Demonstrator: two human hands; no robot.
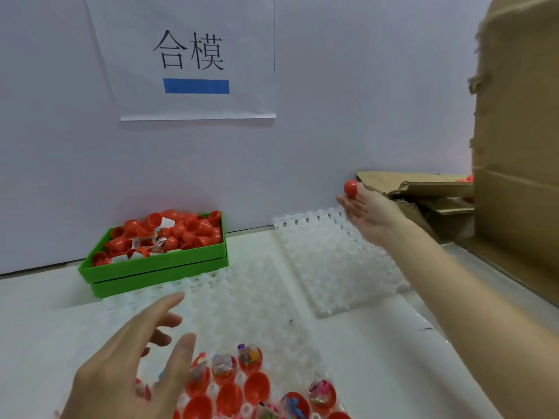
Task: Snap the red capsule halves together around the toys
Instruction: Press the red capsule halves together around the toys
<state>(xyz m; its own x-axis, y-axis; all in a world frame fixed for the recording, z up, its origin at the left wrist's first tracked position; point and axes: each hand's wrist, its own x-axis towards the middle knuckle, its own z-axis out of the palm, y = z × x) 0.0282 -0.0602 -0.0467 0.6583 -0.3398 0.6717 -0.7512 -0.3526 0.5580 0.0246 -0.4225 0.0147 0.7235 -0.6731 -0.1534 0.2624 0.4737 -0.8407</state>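
Red and round, a closed capsule (pixel 351 188) sits at the fingertips of a worker's right hand (pixel 367 211), which is stretched palm-up toward an opened cardboard box (pixel 423 189) against the white wall; the fingers lie nearly straight, and whether they pinch the capsule or merely carry it cannot be told. The left hand (pixel 133 358) hovers with fingers spread and holding nothing over a white plastic grid tray (pixel 242 303), where open red capsule halves (pixel 257 385) with packaged toys (pixel 223 365) sit in the near rows. Farther back, a green bin (pixel 154 267) is heaped with loose red halves (pixel 178 231). A second white grid (pixel 335 264) lies just beside the first.
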